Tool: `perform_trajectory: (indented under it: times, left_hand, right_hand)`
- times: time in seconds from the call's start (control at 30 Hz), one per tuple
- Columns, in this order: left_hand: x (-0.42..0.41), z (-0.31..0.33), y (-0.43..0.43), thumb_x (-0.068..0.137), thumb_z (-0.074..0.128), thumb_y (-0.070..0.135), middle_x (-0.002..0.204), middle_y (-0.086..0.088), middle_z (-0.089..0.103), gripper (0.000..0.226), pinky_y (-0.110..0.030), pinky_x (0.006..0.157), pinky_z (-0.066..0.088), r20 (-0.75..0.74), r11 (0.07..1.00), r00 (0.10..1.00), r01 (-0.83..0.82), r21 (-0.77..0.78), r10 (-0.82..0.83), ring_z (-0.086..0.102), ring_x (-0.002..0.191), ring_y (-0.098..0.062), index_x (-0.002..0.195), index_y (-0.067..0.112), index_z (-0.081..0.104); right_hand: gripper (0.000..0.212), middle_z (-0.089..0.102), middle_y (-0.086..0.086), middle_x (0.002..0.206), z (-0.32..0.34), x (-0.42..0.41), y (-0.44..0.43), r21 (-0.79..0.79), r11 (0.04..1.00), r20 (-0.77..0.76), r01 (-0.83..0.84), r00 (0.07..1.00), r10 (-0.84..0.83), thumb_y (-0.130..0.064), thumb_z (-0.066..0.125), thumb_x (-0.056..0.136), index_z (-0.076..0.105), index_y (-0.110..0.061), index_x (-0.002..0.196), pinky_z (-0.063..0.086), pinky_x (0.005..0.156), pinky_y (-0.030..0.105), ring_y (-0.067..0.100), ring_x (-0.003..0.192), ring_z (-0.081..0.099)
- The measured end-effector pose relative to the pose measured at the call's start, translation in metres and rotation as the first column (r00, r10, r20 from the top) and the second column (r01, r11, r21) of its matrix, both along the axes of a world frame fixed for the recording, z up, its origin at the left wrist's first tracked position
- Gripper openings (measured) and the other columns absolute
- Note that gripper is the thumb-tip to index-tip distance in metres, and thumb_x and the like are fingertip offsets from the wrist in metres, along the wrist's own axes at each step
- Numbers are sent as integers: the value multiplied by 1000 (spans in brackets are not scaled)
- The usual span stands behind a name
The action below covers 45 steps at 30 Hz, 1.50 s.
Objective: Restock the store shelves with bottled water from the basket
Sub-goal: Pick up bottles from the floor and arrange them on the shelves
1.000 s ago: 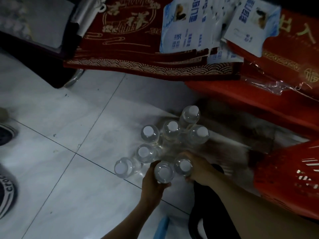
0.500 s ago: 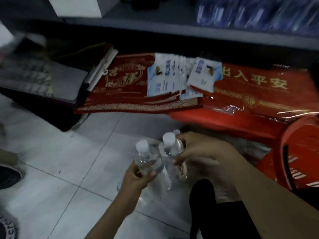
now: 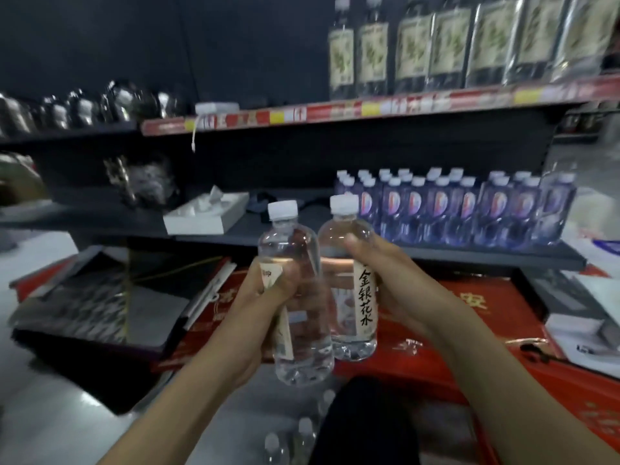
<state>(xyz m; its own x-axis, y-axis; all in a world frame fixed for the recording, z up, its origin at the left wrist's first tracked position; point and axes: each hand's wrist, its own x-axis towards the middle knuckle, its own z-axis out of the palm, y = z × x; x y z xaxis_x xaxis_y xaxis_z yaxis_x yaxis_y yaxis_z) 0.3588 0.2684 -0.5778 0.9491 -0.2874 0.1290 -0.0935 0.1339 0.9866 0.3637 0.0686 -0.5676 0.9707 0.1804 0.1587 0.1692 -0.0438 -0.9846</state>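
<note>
I hold two clear water bottles with white caps upright in front of the shelves. My left hand (image 3: 268,297) grips the left bottle (image 3: 295,250) around its middle. My right hand (image 3: 389,280) grips the right bottle (image 3: 349,229), whose pale label carries black characters. The two bottles touch side by side. Behind them runs the dark middle shelf (image 3: 268,229), with a row of blue-labelled bottles (image 3: 453,209) standing at its right. More water bottles (image 3: 288,437) stand on the floor at the bottom of the view. The basket is out of view.
A white open box (image 3: 208,213) lies on the middle shelf to the left. The upper shelf (image 3: 369,109) with its red price strip carries tall dark bottles (image 3: 436,38). Red packaged goods (image 3: 469,313) and dark flat items (image 3: 100,303) lie low down. My dark knee (image 3: 362,424) is below.
Both hands lifted one bottle each from the cluster on the floor up to shelf height. My view rose from the floor to the shelves.
</note>
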Motion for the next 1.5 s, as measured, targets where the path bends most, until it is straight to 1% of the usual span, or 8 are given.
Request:
perform_trajectory:
  times: [0.13,0.27,0.4,0.57,0.73,1.0,1.2,1.5]
  left_hand:
    - [-6,52,-30,90,58,39,110,-20,72,51,-54,92,53,-59,991,990,127,-39,-129,71,100,-34,135,18,48]
    - [-7,80,-49,84,57,-2,124,-28,63,56,-53,94,50,-71,913,916,382,-146,-395,62,115,-42,137,8,45]
    - [9,96,-75,65,87,4,131,-33,56,81,-52,95,51,23,854,867,494,-164,-498,56,121,-47,135,3,46]
    - [49,136,-111,64,82,-2,113,-21,71,68,-52,90,55,111,972,966,234,5,-233,68,105,-39,126,7,57]
    - [114,174,-134,49,89,9,105,-8,75,90,-48,85,57,276,998,959,65,6,-64,73,97,-27,127,35,53]
    - [234,225,-165,61,87,-3,100,-5,75,68,-31,71,60,395,999,917,-28,-47,44,74,90,-18,116,22,57]
    - [310,263,-182,59,88,4,97,0,75,65,-28,66,59,440,991,891,-71,-116,115,74,86,-14,114,22,58]
    - [373,268,-201,63,87,1,100,-1,73,65,-35,74,59,458,984,877,-82,-156,146,72,91,-18,118,18,56]
  right_hand:
    - [84,62,5,135,42,-10,-22,102,993,3,56,998,-56,-81,64,66,42,-47,139,42,106,57,29,121,61]
    - [44,73,17,107,81,-24,-57,182,981,-41,71,997,-64,-24,66,91,47,-21,130,56,91,50,38,102,70]
    - [46,75,16,105,102,-27,-91,105,993,-20,59,998,-57,7,57,87,52,-19,125,57,66,35,29,92,73]
    - [46,77,6,101,131,9,-115,72,977,82,198,976,-204,-6,75,82,57,-20,122,58,74,37,22,90,75]
    - [38,77,-1,78,157,65,-119,164,949,184,269,937,-298,-2,75,81,59,-27,106,51,49,19,11,66,73]
    - [45,75,-13,79,216,176,-127,151,916,322,371,858,-401,-6,79,78,53,-30,107,56,62,23,5,70,74]
    - [47,74,1,101,259,246,-138,110,840,471,531,716,-515,-18,84,71,57,-32,106,57,87,49,23,90,73]
    - [74,66,-5,115,268,310,-146,100,735,552,670,577,-602,-36,86,68,50,-19,130,51,94,38,20,105,64]
